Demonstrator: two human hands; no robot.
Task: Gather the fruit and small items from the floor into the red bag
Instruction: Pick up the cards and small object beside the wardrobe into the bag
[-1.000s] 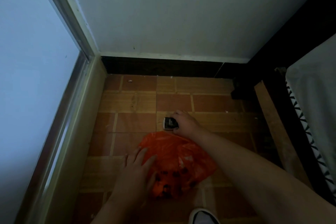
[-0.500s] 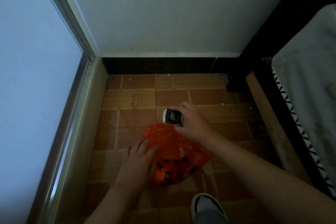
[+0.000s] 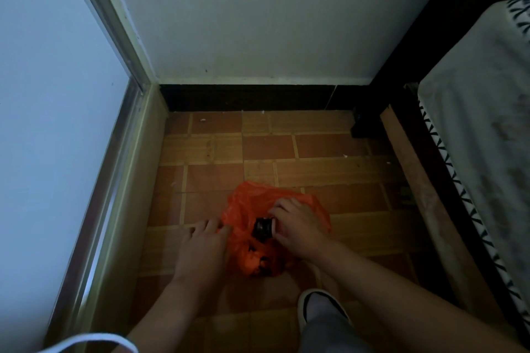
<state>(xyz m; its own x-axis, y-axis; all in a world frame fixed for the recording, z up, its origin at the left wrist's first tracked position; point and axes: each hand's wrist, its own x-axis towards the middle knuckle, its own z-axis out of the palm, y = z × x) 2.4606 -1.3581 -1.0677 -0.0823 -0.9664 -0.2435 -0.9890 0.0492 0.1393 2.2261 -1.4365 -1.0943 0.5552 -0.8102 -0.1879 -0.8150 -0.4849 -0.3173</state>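
Here the right hand [image 3: 298, 228] grips a small black item [image 3: 262, 229] over the crumpled red bag [image 3: 243, 209] — left hand [image 3: 205, 243] flat, relaxed.

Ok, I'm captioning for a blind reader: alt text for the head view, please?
A right hand holds a small dark object over a crumpled red bag on a tiled floor, while the left hand rests at the bag's edge. A white shoe shows below.

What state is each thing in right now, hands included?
red bag: crumpled on the floor, dark items inside.
small dark item: gripped, over the bag, not released.
right hand: curled round the item.
left hand: fingers straight, touching the bag's left edge.
shoe: on the floor near the bag.
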